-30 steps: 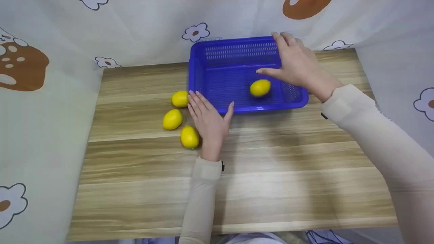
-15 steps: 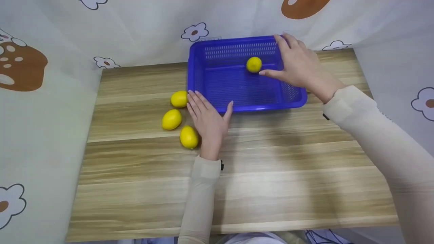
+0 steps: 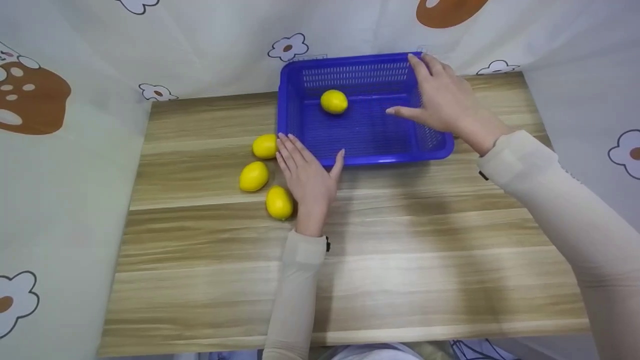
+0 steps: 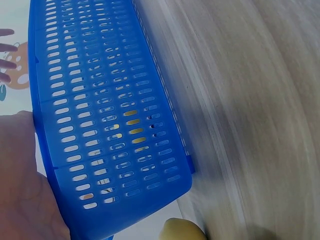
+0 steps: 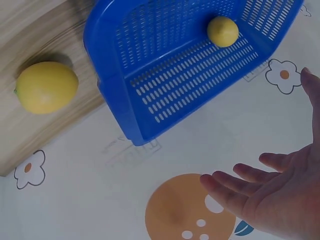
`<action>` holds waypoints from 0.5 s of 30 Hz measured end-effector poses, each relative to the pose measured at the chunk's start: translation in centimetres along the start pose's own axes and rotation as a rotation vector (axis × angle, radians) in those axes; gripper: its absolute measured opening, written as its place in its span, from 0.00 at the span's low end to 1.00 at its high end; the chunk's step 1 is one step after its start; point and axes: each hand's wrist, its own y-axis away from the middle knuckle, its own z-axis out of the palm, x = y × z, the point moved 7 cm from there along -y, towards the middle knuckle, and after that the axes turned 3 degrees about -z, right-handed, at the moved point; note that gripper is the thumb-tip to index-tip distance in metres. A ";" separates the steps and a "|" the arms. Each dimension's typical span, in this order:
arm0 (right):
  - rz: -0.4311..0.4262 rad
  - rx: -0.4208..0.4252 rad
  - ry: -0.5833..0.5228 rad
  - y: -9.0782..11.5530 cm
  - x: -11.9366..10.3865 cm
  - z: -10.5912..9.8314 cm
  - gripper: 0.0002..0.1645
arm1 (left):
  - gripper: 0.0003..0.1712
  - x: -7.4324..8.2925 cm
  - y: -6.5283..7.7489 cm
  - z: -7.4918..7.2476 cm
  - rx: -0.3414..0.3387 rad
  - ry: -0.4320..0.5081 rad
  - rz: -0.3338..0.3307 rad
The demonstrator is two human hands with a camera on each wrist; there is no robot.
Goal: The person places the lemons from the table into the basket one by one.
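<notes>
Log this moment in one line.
left hand: near-left corner of blue slotted basket | right hand: far-right corner | lemon: inside basket, untouched | three lemons: outside, on wooden tabletop

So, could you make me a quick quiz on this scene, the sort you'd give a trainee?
1. How many lemons lie on the table, outside the basket?
2. True or false: the right hand is holding a lemon.
3. Which hand is nearer the lemons outside?
A) left
B) right

Key:
1. Three.
2. False: the right hand holds no lemon, and the fourth lemon lies inside the basket.
3. A, the left hand.
</notes>
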 end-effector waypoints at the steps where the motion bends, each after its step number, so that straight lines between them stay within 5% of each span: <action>1: 0.001 -0.001 -0.002 0.0 0.1 0.0 0.69 | 0.68 0.0 0.0 0.0 -0.002 -0.001 -0.001; 15: 0.001 -0.002 -0.002 0.6 1.1 0.6 0.69 | 0.67 0.0 0.0 -0.1 0.042 0.011 0.008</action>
